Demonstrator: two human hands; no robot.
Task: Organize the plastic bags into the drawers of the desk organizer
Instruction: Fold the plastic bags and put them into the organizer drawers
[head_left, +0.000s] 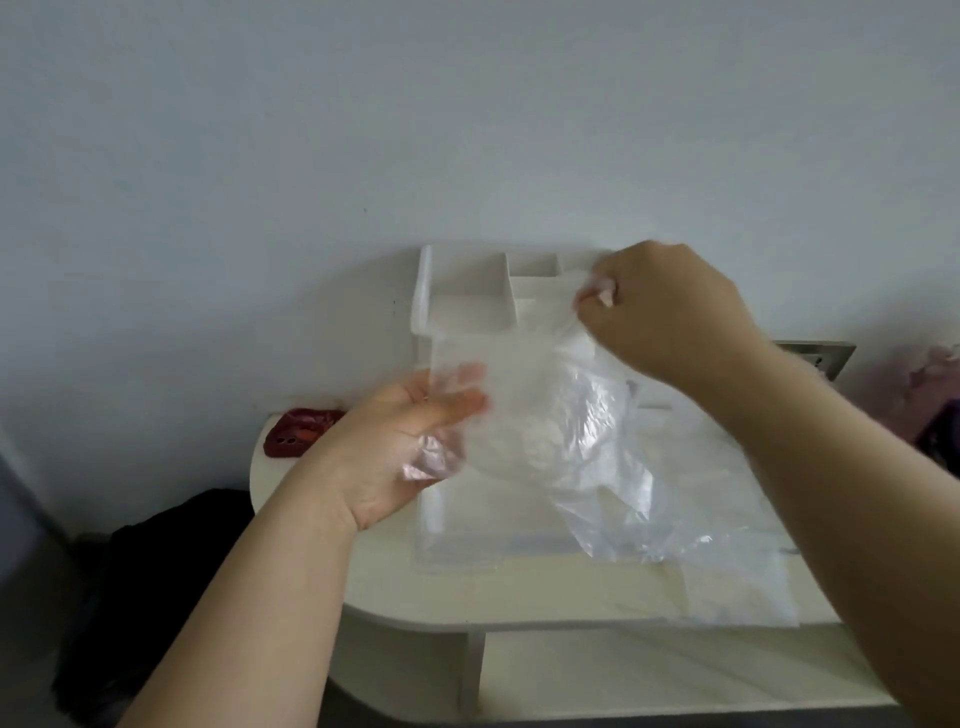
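- Plastic bag, clear and wrinkled, is held up in the air between the two hands, in front of the desk organizer and above it.
- Right hand is at the upper right, with its back to the camera. Its fingertips are curled together and pinch the top edge of the bag.
- From this pinch the bag hangs down and spreads to the left, and its loose lower part falls below the right forearm.
- Left hand is lower and to the left, with the palm turned up and the fingers stretched out, nearly straight. The left side of the bag lies over these fingers, which show through the film. I cannot tell if the thumb presses on the film.
- The desk organizer is white, stands on the cream table against the wall, and has open compartments on its top.
- One clear drawer is pulled out toward the person, directly under the held bag. What is inside it I cannot tell through the film.
- A second plastic bag lies flat on the table, near the front edge, just beside the right corner of the drawer.
- A red object lies on the left end of the table, near the left wrist.
- A dark bundle sits lower, to the left of the table.
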